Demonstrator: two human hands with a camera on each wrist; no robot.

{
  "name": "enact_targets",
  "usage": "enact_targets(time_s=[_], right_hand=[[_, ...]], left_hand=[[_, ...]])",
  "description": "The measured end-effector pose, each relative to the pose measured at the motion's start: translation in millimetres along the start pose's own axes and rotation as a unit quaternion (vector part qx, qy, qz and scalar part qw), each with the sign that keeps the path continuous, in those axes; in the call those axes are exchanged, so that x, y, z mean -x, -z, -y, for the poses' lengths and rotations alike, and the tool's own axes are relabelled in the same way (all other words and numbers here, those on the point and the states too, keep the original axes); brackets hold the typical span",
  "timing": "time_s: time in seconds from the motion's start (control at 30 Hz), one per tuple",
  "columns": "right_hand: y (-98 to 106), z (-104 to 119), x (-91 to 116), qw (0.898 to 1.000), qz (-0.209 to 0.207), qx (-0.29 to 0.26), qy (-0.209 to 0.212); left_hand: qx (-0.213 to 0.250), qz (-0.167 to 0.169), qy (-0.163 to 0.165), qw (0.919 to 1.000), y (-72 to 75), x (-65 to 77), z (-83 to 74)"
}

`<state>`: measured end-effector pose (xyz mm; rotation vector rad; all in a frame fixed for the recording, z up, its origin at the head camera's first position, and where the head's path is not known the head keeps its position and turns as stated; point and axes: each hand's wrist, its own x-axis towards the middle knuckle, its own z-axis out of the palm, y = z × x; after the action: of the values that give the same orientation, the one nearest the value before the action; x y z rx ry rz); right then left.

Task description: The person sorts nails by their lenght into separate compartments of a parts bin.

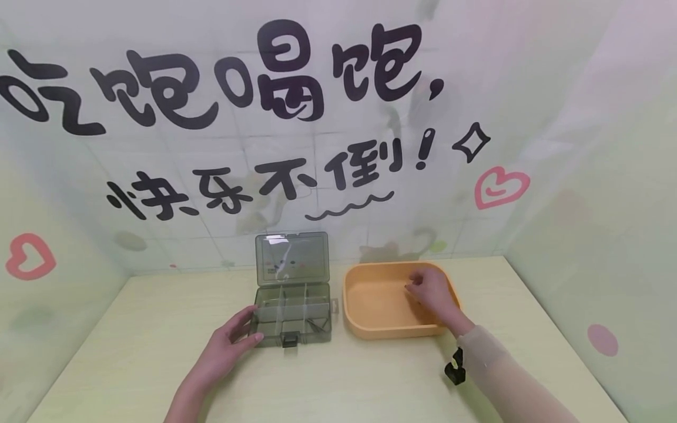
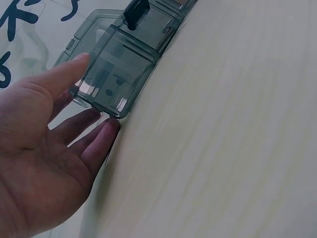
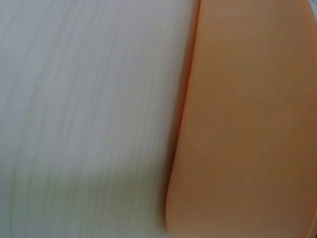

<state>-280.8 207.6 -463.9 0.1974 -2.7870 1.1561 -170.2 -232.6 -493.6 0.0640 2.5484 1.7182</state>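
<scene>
A grey see-through compartment box (image 1: 270,329) stands on the table with its lid (image 1: 304,261) raised at the back. My left hand (image 1: 222,349) holds the box by its left side, thumb at the front corner; the left wrist view shows the fingertips (image 2: 106,131) against the box's end. Small dark screw-like pieces (image 1: 317,325) lie in the front right compartment. Over the right part of an orange tray (image 1: 370,302) is my right hand (image 1: 433,291), its fingers bent with the tips close together. Whether they pinch something small cannot be seen. The right wrist view leaves out that hand.
The pale wooden table (image 1: 338,388) ends at a printed wall sheet (image 1: 359,235) behind the box and tray. A narrow gap separates box and tray. A black latch (image 1: 290,339) hangs at the box's front. A black clip-like piece (image 1: 456,370) is at the right sleeve (image 1: 502,370).
</scene>
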Motion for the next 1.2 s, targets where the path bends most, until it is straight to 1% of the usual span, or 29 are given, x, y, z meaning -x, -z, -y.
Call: enact_targets(time_s=[0.13,0.23,0.37,0.47,0.57,0.73,0.9,1.03,1.2], right_hand=[[2.3,-0.8,-2.1,0.999,0.008,0.026,-0.018],[2.9,-2.6,-3.8,0.999,0.012,0.047,-0.019],[1.1,-6.5,-7.4,0.998,0.011,0.064,0.004],[-0.7,-8.8,-9.6,0.997,0.010,0.075,0.017],[-1.9,-11.2,-10.9,0.996,0.012,0.087,0.018],[-2.5,-14.3,-12.7,0.995,0.014,0.093,0.011],[-2.2,-12.1,-13.4,0.993,0.002,0.120,0.013],[-1.5,-10.8,-12.5,0.993,-0.002,0.118,0.009],[-1.1,-10.3,-12.9,0.992,-0.009,0.120,0.022]], left_hand=[[-0.002,-0.001,-0.004,1.0000,0.5,0.4,-0.9],[-0.005,0.000,-0.002,1.0000,1.2,0.3,-0.8],[-0.006,-0.001,0.002,1.0000,2.6,0.8,-0.6],[-0.005,-0.001,-0.003,1.0000,3.1,0.6,0.1],[-0.005,0.000,-0.007,1.0000,2.6,0.1,1.4],[-0.005,-0.003,-0.009,0.9999,1.6,-0.9,3.6],[-0.004,-0.005,-0.007,1.0000,2.1,-0.5,4.5],[0.000,-0.004,-0.003,1.0000,1.5,-0.5,3.2],[0.005,-0.001,-0.006,1.0000,1.3,0.3,-0.1]])
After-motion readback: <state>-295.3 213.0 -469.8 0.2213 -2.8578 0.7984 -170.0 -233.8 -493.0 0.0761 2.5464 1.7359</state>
